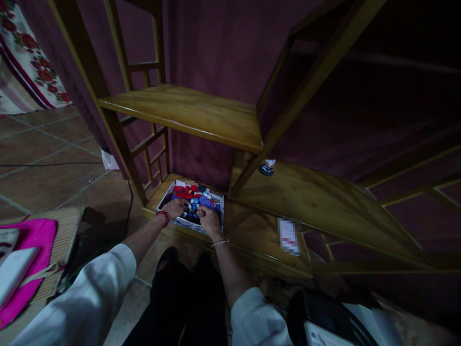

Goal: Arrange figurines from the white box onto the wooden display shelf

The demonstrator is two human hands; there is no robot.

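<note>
A shallow white box (222, 221) of small toy figures sits on the low wooden shelf in front of me. Red figures (185, 191) lie towards its back left, and a purple-blue one (207, 201) lies at the right. My left hand (174, 209), with a red bead bracelet at the wrist, reaches over the left side with its fingers bent down among the figures. Over the right side, my right hand (209, 220) has its fingers curled together. A small blue-and-white figure (193, 205) shows between the hands. What either hand pinches is too small and dark to make out.
Above the box juts a wooden shelf board (187, 113). A small figurine (267, 166) stands on the shelf to the right, and a blurred white card (288, 236) lies lower down. A mat-topped surface (65, 240) with a pink bag (39, 250) is at left; a black object (324, 317) is at lower right.
</note>
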